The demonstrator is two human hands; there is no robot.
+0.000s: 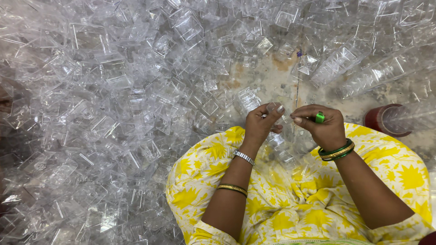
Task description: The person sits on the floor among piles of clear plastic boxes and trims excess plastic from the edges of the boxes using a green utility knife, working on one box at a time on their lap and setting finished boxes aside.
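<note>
Yellow-and-white floral dress (pixel 290 204), green and gold bangles (pixel 337 151), silver bracelet (pixel 243 157), green ring (pixel 320 117)

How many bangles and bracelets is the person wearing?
4: a silver bracelet and a gold bangle on the left arm; a green bangle and a gold-coloured one on the right wrist. More may be hidden.

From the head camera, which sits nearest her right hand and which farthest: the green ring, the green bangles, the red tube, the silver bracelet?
1. Green ring, on the right hand itself.
2. Green bangles, on its wrist.
3. Red tube, to the right on the floor.
4. Silver bracelet, on the left wrist.
</note>
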